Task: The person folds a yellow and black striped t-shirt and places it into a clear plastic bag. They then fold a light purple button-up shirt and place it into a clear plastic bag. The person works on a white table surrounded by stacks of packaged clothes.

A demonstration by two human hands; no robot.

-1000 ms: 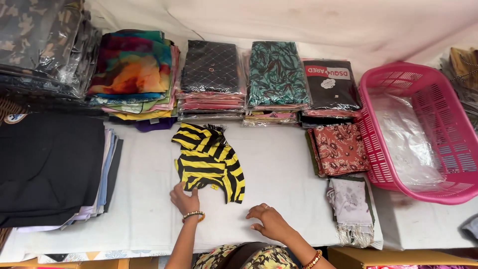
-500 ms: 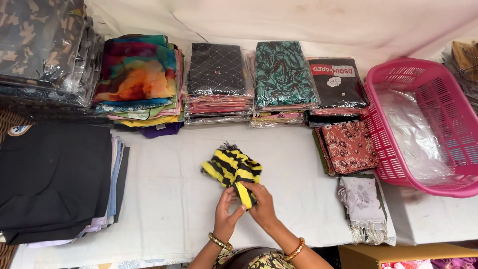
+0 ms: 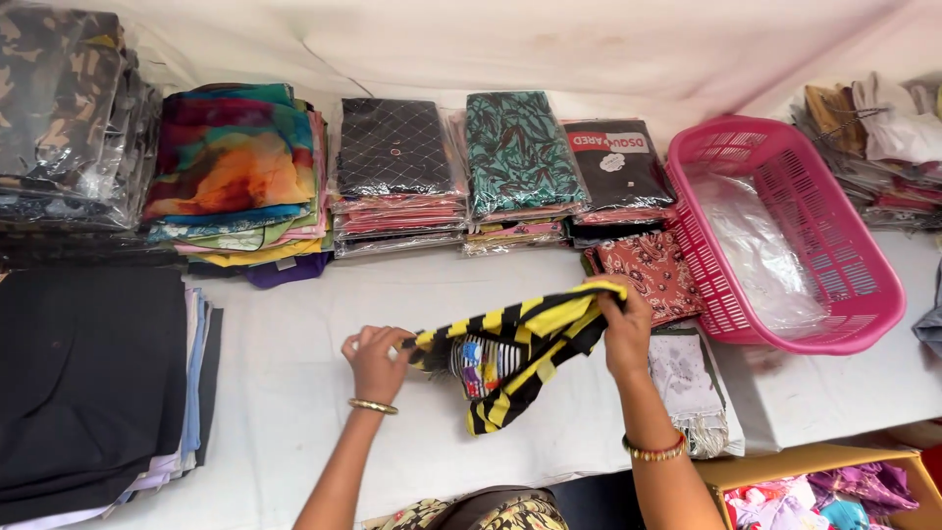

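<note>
Half a second ago both hands were together on the bunched yellow and black striped cloth [image 3: 525,345]; now they are apart and the cloth is stretched between them, lifted a little above the white table [image 3: 294,393]. Left hand [image 3: 376,361] pinches its left end, right hand [image 3: 624,329] grips the upper right corner. Just right lie a red patterned cloth [image 3: 653,275] and a pink basket [image 3: 785,231]. Packed fabric stacks [image 3: 397,172] line the back.

Both forearms are bare. The left hand [image 3: 376,361] wears one gold bangle. The right hand [image 3: 626,329] wears gold and red bangles.
</note>
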